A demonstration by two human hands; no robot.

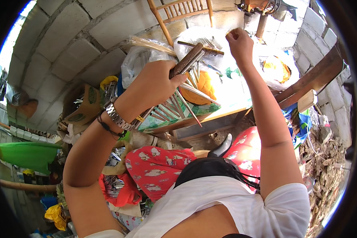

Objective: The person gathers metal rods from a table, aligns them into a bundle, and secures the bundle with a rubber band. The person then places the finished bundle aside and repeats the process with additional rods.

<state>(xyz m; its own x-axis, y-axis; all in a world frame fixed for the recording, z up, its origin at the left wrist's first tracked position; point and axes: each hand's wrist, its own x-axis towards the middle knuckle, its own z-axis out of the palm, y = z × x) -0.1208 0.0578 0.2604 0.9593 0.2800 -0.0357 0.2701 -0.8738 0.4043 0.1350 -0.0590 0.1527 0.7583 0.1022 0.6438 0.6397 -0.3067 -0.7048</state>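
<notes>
My left hand (156,81) is closed around a long, brown, carved-looking handle piece (186,60) with silvery metal along its edge. It is held tilted over the table (235,98). Below that hand lie several thin metal rods (168,110), and beside them is a round orange object (204,90). My right hand (241,45) is raised over the table's far right side, its fingers pinched together. Whatever sits in that pinch is too small to make out. A dark, narrow bar (210,49) rests across a clear plastic bag between the two hands.
Behind the table stands a wooden chair (184,11) against a block wall (119,23). Bagged rods (141,59) are at the table's back left, and a cardboard box (83,105) is farther left. A wooden beam (313,77) slants at right. Red bag (123,190) holds metal pieces.
</notes>
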